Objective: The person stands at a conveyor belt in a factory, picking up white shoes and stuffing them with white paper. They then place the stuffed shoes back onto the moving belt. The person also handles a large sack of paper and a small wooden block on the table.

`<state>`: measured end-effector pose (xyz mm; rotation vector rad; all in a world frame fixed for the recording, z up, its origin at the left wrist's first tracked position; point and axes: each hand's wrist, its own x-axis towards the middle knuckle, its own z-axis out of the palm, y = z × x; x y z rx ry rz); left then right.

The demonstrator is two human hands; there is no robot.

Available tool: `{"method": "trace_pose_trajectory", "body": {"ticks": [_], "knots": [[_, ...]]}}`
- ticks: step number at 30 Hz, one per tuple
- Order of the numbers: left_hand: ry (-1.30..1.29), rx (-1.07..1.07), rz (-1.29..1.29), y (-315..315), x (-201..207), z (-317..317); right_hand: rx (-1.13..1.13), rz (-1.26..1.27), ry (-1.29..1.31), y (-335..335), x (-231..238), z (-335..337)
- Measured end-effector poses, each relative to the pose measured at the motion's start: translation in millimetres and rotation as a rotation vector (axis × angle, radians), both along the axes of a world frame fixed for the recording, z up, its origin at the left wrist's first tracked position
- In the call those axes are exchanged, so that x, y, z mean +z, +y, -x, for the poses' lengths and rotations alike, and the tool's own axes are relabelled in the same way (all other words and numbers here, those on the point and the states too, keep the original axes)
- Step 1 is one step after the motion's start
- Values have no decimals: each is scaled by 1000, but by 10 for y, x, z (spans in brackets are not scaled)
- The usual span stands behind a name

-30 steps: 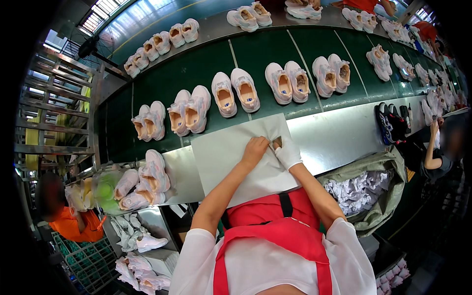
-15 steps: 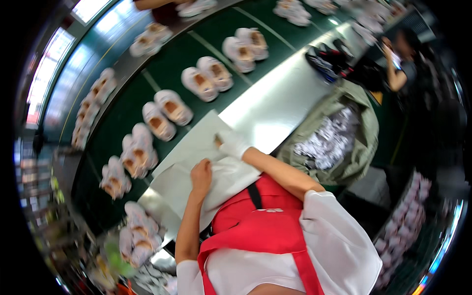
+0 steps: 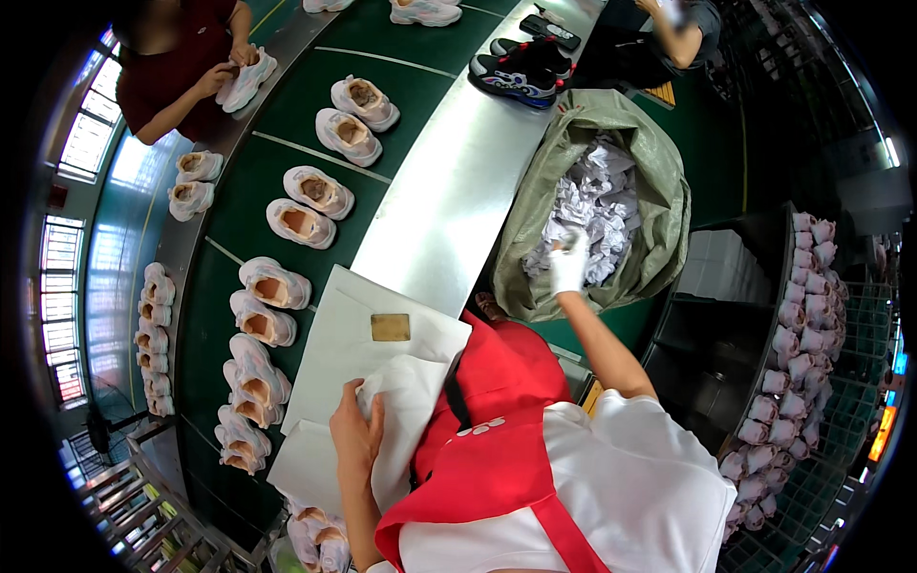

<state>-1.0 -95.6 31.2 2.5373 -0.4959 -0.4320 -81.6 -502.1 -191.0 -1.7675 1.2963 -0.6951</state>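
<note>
My bare left hand (image 3: pixel 357 430) is at the near side of a stack of white paper sheets (image 3: pixel 323 342). Its thumb and fingers close on the raised, rumpled edge of a loose white sheet (image 3: pixel 406 377). On the stack lies a small brownish rectangular piece (image 3: pixel 390 328). To the right, my right hand (image 3: pixel 567 267), in a white glove, reaches down into an olive woven sack (image 3: pixel 666 181). It touches the crumpled white paper (image 3: pixel 597 205) inside. The gloved fingers blend with the paper, so their grip cannot be made out.
Pairs of pale shoes (image 3: pixel 320 191) stand along a green conveyor belt (image 3: pixel 263 172). Dark sneakers (image 3: pixel 519 74) rest on the metal ledge (image 3: pixel 435 181). Across the belt a co-worker's hands (image 3: pixel 232 72) hold a pale shoe. A rack of shoes (image 3: pixel 793 353) stands at right.
My right hand has left the paper stack and moved right into the sack, uncovering the brownish piece. My left hand stays at the sheets. The view has turned to the right.
</note>
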Motion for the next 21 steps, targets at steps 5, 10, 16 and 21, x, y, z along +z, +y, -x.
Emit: {"method": "trace_pose_trajectory", "body": {"ticks": [5,10,16,21], "knots": [[210,-82,-104,27,166,-34,152,779,887,-1228,-54,550],[55,-249,-91,22,355,-166,461,619,919,-1654,176,519],[34,-341,33,-19,483,-269,-47,383,66,-1646,756,426],[195,-305,238,-97,518,-312,-21,208,-398,-1551,1098,65]]}}
